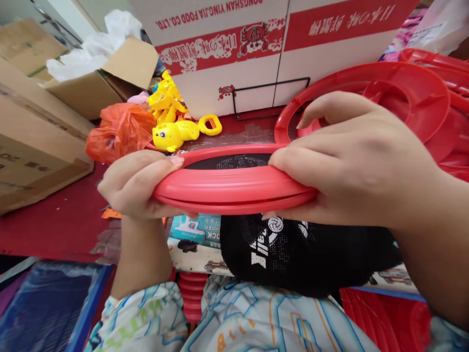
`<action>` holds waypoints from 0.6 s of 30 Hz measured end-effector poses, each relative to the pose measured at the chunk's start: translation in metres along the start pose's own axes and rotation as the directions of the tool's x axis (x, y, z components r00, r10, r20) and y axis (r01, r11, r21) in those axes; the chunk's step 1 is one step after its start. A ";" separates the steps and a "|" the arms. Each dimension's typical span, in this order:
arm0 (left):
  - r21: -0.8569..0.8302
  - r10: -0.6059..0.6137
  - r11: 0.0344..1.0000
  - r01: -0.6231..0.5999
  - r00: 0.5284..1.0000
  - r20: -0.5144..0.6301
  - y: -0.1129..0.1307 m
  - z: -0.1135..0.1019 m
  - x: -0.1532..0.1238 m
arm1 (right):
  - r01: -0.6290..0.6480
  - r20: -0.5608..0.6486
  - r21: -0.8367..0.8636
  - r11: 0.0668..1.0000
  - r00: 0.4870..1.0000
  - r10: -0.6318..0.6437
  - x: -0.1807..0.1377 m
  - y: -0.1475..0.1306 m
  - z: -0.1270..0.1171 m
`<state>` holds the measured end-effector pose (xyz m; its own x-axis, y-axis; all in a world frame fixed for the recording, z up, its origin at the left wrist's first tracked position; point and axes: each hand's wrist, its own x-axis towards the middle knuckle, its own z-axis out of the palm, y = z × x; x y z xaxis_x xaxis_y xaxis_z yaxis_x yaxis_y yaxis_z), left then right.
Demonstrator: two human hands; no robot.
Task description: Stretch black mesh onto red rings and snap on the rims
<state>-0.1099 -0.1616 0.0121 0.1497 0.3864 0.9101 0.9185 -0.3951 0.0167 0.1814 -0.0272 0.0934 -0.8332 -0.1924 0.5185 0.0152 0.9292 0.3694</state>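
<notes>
A red plastic ring with black printed fabric stretched across its middle is held level in front of me. A narrow gap runs along its near edge, between an upper and a lower rim. My left hand pinches the left end, thumb on top and fingers below. On the right end, my right hand grips with its thumb on the rim; some fingers are hidden underneath. Below the ring lies black fabric with white print, including a ball figure, over a teal printed box.
Large red plastic rings are piled at the right. A white and red carton stands behind, with a black wire frame against it. Yellow toys and an orange bag sit left. Red parts lie below right.
</notes>
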 end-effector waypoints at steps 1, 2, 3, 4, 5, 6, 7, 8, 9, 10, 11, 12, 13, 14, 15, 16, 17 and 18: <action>0.027 0.146 0.989 -0.144 0.985 -0.093 0.001 0.001 0.002 | -0.006 0.004 0.020 1.000 1.000 0.006 0.001 0.001 0.000; 0.069 0.263 0.964 -0.255 0.950 -0.168 0.003 0.003 0.004 | -0.007 0.019 0.041 0.999 1.000 0.006 0.001 0.002 0.001; 0.110 0.335 0.942 -0.318 0.918 -0.212 0.004 0.005 0.005 | -0.002 0.035 0.049 0.999 0.999 0.001 0.002 0.002 0.000; 0.130 0.343 0.938 -0.322 0.915 -0.214 0.004 0.007 0.005 | 0.004 0.051 0.040 0.999 0.999 -0.006 0.002 0.003 -0.001; 0.131 0.332 0.942 -0.309 0.919 -0.214 0.005 0.009 0.005 | 0.011 0.063 0.019 1.000 0.998 -0.012 0.001 0.004 -0.002; 0.128 0.322 0.945 -0.300 0.922 -0.217 0.005 0.010 0.004 | 0.012 0.066 -0.007 1.000 0.998 -0.011 0.001 0.005 -0.003; 0.126 0.315 0.948 -0.294 0.925 -0.213 0.006 0.011 0.003 | 0.008 0.067 -0.026 1.000 0.998 -0.006 0.000 0.005 -0.005; 0.129 0.321 0.945 -0.300 0.924 -0.209 0.006 0.011 0.003 | -0.007 0.070 -0.036 0.999 0.998 0.009 0.000 0.005 -0.007; 0.143 0.328 0.942 -0.303 0.921 -0.209 0.007 0.011 0.002 | -0.019 0.073 -0.039 0.999 0.997 0.022 -0.001 0.005 -0.009; 0.168 0.328 0.940 -0.297 0.921 -0.210 0.009 0.011 0.001 | -0.030 0.083 -0.045 0.999 0.996 0.033 -0.001 0.004 -0.010; 0.194 0.326 0.938 -0.287 0.921 -0.214 0.011 0.011 0.001 | -0.046 0.097 -0.062 0.997 0.994 0.052 -0.001 0.004 -0.011; 0.213 0.314 0.939 -0.270 0.925 -0.214 0.014 0.011 0.002 | -0.055 0.106 -0.079 0.995 0.992 0.063 0.000 0.003 -0.012; 0.219 0.297 0.943 -0.252 0.933 -0.204 0.016 0.010 0.002 | -0.062 0.119 -0.093 0.994 0.990 0.073 0.000 0.003 -0.013; 0.218 0.281 0.946 -0.238 0.940 -0.195 0.018 0.011 0.003 | -0.064 0.128 -0.098 0.993 0.989 0.076 0.000 0.002 -0.013; 0.209 0.273 0.950 -0.234 0.944 -0.186 0.020 0.011 0.004 | -0.062 0.131 -0.095 0.994 0.989 0.074 -0.001 0.002 -0.014; 0.194 0.273 0.952 -0.238 0.946 -0.177 0.021 0.011 0.005 | -0.057 0.133 -0.084 0.995 0.989 0.068 -0.001 0.003 -0.014; 0.179 0.278 0.952 -0.248 0.946 -0.167 0.022 0.011 0.005 | -0.045 0.129 -0.076 0.996 0.990 0.055 -0.002 0.003 -0.014; 0.163 0.288 0.951 -0.262 0.944 -0.163 0.022 0.011 0.005 | -0.032 0.118 -0.073 0.997 0.992 0.040 -0.004 0.004 -0.014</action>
<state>-0.0852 -0.1594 0.0128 0.3462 0.1151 0.9311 0.8941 -0.3411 -0.2903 0.1920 -0.0274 0.1033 -0.8913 -0.1165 0.4381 0.0816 0.9094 0.4079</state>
